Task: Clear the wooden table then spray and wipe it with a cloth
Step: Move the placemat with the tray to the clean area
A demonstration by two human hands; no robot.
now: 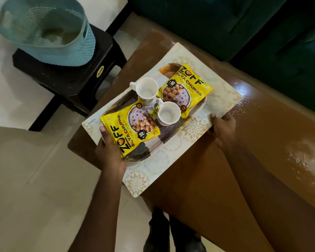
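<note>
Between the two hands lies a cream tray [224, 91], set aslant over the end of the table [207, 170] and jutting past its edge on the left hand's side; whether it rests on the wood or is lifted off it cannot be told. The left hand [110, 151] grips the tray's short edge, thumb on top touching a corner of the near packet [129, 131], fingers hidden underneath. The right hand [224, 128] grips the long edge, thumb hooked over the rim, fingers likewise out of sight below. Just beyond the left thumb an oval plate [115, 106] with dark and gold markings sits on the tray and carries the load. The yellow near packet lies flat against the left hand. A far packet [184, 88] of the same kind lies beyond the right thumb. A white near cup [168, 113] stands upright midway between the hands, and a far cup [146, 88], also upright, stands just past it. To the outer side of the right hand, white powder [302, 157] is strewn on the bare brown tabletop. Well beyond the left hand a black stool [71, 75] stands on the pale floor, apart from the table, with a teal basket [49, 33] on top. A green sofa [225, 24] runs along the table's far side, past both hands.
</note>
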